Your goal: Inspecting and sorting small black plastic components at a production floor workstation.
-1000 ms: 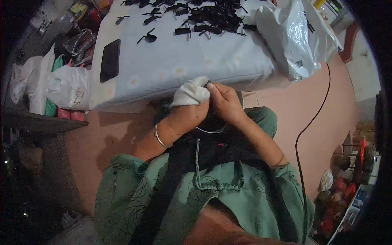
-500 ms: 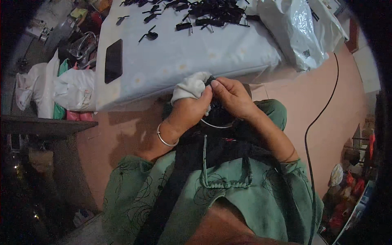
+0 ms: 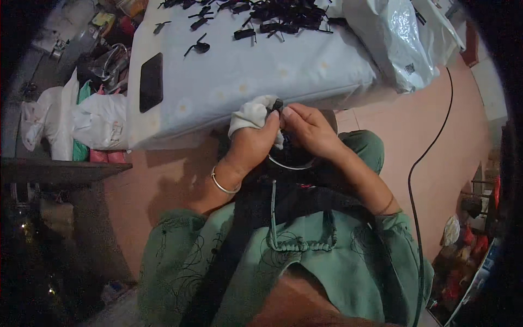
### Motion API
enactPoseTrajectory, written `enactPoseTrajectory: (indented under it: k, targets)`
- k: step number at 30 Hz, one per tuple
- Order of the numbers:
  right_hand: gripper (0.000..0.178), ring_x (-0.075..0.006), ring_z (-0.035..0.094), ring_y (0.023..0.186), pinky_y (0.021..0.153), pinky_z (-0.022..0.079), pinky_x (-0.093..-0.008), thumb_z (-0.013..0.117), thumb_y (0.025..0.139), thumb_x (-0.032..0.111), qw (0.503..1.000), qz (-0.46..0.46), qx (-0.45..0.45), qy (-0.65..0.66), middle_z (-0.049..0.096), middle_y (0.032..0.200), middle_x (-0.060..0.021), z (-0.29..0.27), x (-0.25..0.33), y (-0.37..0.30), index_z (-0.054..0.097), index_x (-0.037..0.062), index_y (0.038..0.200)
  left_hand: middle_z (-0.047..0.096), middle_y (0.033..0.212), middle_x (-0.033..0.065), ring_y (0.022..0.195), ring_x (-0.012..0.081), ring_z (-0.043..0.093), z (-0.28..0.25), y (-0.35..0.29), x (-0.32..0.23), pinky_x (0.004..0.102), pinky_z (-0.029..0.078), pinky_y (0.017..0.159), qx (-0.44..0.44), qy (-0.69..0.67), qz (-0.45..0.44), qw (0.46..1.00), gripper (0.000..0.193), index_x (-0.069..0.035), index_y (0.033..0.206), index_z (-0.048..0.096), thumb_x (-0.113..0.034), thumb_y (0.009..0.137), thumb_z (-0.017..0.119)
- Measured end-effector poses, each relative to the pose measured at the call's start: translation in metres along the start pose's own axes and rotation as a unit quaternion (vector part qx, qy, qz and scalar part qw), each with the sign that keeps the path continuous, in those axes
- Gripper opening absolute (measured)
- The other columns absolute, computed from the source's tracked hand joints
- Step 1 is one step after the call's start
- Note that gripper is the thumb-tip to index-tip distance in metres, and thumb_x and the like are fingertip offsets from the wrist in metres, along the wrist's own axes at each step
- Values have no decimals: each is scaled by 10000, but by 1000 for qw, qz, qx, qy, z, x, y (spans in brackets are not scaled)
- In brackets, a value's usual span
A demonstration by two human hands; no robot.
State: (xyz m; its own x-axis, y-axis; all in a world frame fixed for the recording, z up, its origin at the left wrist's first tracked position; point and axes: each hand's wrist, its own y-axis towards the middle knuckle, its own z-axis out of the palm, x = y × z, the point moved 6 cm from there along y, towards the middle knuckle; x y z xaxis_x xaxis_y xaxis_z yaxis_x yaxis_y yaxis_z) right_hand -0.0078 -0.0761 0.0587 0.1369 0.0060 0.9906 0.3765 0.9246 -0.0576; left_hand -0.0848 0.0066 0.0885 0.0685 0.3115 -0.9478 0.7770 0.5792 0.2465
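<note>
My left hand [image 3: 249, 148], with a silver bangle at the wrist, is closed on a crumpled white cloth [image 3: 251, 115]. A small black part [image 3: 277, 104] sticks up from the cloth beside my left thumb. My right hand [image 3: 315, 133] is closed in a pinch right against that part; its fingertips partly hide what they grip. Below both hands, in my lap, is a dark round container with a pale rim [image 3: 294, 167]; its contents are too dark to make out.
A table with a pale flowered cover [image 3: 218, 82] stands ahead, bearing a pile of small black parts [image 3: 283, 19] and a dark phone [image 3: 151, 82]. A white plastic bag [image 3: 400, 49] lies at its right end. White bags [image 3: 101, 120] sit left; a black cable [image 3: 430, 147] runs along the right.
Both hands stay close together with only a slight shift. The black part now stands more upright from the cloth, and more of the container's rim shows below.
</note>
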Motion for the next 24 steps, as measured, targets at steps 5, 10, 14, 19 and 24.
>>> enactPoseTrajectory:
  k: [5,10,14,19,24]
  targets:
    - [257,-27,385,649,555,346,-186,401,917,261,999,-46,5,-25,456,707,62,1,-5,1,516,36,877,560,629,61,502,99,527,-1,0,11,253,441,477,8,-7,-20,1000,181,41,916,552,-73,777,536]
    - [266,-29,381,674,610,356,-188,408,916,257,996,-79,-33,-19,464,718,62,4,0,1,527,27,858,602,809,149,725,254,591,-1,-2,11,322,472,666,-2,97,80,992,159,26,878,571,-56,741,559]
    - [248,-52,424,679,618,385,-222,420,906,221,996,-76,-35,-42,512,731,28,3,-5,0,547,13,863,591,884,175,776,315,579,1,-7,-3,338,466,712,-31,144,114,983,137,3,845,585,-25,713,559]
    - [252,-77,465,678,623,406,-252,430,892,212,994,-60,-87,8,552,717,-23,6,-35,7,556,-3,856,583,859,169,780,319,571,8,-13,-20,352,469,702,-23,255,259,931,73,-26,774,569,-44,705,557]
    - [256,-76,463,676,618,403,-245,439,888,218,992,-43,-117,25,537,701,-4,4,-50,9,562,-2,839,575,862,175,775,317,568,14,-14,-5,355,466,665,40,318,243,916,93,-19,805,557,-54,719,554]
